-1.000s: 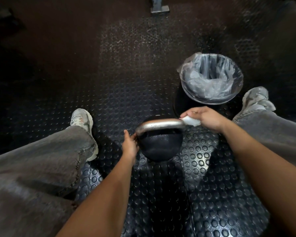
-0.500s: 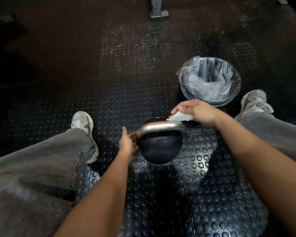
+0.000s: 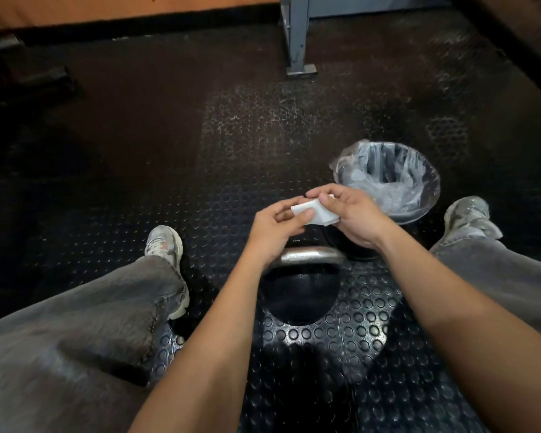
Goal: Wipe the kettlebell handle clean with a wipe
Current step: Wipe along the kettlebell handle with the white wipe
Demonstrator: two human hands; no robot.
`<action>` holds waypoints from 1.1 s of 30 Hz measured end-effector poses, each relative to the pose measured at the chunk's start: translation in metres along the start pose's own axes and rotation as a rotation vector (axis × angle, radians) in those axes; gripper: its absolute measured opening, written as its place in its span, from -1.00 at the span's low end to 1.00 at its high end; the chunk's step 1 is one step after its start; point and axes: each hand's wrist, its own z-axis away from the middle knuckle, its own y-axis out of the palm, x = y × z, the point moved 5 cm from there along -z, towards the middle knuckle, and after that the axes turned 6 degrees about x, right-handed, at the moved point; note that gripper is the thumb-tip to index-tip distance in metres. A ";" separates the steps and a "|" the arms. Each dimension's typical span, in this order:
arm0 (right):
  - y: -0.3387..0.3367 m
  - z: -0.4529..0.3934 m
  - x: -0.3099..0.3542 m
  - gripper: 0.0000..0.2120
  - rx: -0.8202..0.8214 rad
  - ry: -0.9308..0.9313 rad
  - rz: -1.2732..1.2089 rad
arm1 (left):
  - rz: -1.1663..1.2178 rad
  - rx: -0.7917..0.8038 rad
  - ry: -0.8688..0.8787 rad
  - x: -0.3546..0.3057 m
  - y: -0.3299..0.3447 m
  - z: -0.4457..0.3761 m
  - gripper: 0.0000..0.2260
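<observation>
A black kettlebell (image 3: pixel 300 295) with a shiny metal handle (image 3: pixel 306 256) stands on the studded rubber floor between my feet. Both hands are raised above and just beyond it. A small folded white wipe (image 3: pixel 316 212) is pinched between them: my left hand (image 3: pixel 275 226) grips its left edge with thumb and fingers, my right hand (image 3: pixel 350 214) holds its right side. Neither hand touches the kettlebell. My left wrist covers the handle's left end.
A round bin lined with a clear plastic bag (image 3: pixel 391 179) stands just right of and beyond my hands. My shoes (image 3: pixel 166 245) (image 3: pixel 469 217) and grey trouser legs flank the kettlebell. A grey metal frame leg (image 3: pixel 297 39) stands at the back; dark equipment (image 3: pixel 28 79) lies far left.
My left hand let go of the kettlebell and rose to meet the wipe. My right hand lifted the wipe off the handle's right end. The view tilted upward.
</observation>
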 end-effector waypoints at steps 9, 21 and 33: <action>-0.008 0.001 -0.008 -0.74 -0.144 0.098 0.160 | -0.210 -0.224 0.032 -0.012 -0.058 0.013 -0.85; -0.051 0.081 -0.177 -0.29 -0.358 0.661 -0.056 | -0.581 -0.329 -0.298 0.098 -0.099 0.057 -0.76; -0.040 0.080 -0.171 -0.37 -0.343 0.594 -0.207 | -0.049 -0.418 -0.126 0.092 -0.079 0.052 -0.74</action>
